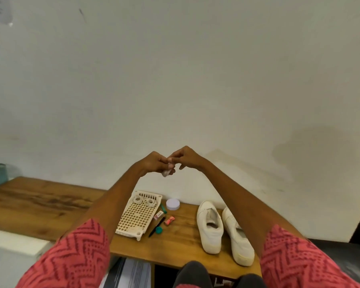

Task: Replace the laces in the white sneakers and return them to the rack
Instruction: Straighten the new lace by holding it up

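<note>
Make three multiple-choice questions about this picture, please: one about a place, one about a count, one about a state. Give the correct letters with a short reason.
1. Where are the coiled laces?
A. on the cream rack
B. inside a sneaker
C. on the white round lid

2. How many white sneakers stand on the wooden table?
A. one
B. two
C. three

3. What state are the sneakers in?
A. fully laced
B. without laces
C. turned upside down

Answers:
1 A: the coils lie at the far end of the rack, beside the lid.
2 B: the left sneaker and the right sneaker stand side by side on the table.
3 B: their openings face up and no laces show; the left hand holds a small white bundle that the right hand touches.
</note>
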`<move>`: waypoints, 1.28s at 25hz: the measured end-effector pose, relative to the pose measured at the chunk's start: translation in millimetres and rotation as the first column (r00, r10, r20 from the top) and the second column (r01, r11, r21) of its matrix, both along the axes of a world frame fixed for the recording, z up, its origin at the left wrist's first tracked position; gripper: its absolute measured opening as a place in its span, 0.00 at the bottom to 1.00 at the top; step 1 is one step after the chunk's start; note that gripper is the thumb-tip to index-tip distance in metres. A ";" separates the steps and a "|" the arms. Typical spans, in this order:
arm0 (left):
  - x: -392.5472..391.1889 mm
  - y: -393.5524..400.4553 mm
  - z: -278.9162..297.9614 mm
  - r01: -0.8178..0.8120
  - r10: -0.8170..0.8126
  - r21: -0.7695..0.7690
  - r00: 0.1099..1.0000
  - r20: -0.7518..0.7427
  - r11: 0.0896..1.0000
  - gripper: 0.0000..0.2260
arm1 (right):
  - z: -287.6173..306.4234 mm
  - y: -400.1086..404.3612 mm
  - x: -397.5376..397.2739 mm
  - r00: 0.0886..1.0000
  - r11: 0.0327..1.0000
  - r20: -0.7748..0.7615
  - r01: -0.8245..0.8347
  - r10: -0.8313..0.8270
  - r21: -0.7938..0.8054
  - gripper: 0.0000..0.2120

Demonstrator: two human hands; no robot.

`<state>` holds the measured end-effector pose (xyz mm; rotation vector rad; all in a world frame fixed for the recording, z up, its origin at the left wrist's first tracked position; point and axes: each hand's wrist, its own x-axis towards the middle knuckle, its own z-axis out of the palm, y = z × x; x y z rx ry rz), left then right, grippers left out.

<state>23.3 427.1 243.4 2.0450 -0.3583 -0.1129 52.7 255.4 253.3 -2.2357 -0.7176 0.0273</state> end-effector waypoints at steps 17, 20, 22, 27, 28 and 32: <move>78.0 114.7 -198.6 -0.367 0.287 -0.115 0.858 -0.427 0.923 0.02 | -226.7 130.5 84.5 0.855 0.942 -0.505 0.259 -0.122 0.212 0.13; 95.4 132.5 -225.8 -0.366 0.363 0.062 0.859 -0.362 0.928 0.10 | -259.9 150.3 101.8 0.823 0.940 -0.551 0.283 -0.136 0.191 0.15; 108.2 145.2 -247.0 -0.361 0.416 0.221 0.855 -0.308 0.906 0.11 | -286.2 169.1 112.6 0.811 0.950 -0.562 0.283 -0.163 0.132 0.18; 124.8 169.6 -284.4 -0.275 0.443 0.558 0.876 -0.190 0.783 0.10 | -334.5 207.2 121.3 0.844 0.978 -0.504 0.208 -0.184 -0.009 0.20; 127.3 171.0 -287.0 -0.250 0.441 0.601 0.877 -0.192 0.759 0.10 | -338.7 210.8 121.4 0.859 0.981 -0.479 0.190 -0.182 -0.032 0.18; 136.8 170.5 -300.7 -0.116 0.417 0.702 0.867 -0.275 0.703 0.11 | -352.9 217.0 119.2 0.898 0.980 -0.397 0.142 -0.187 -0.142 0.10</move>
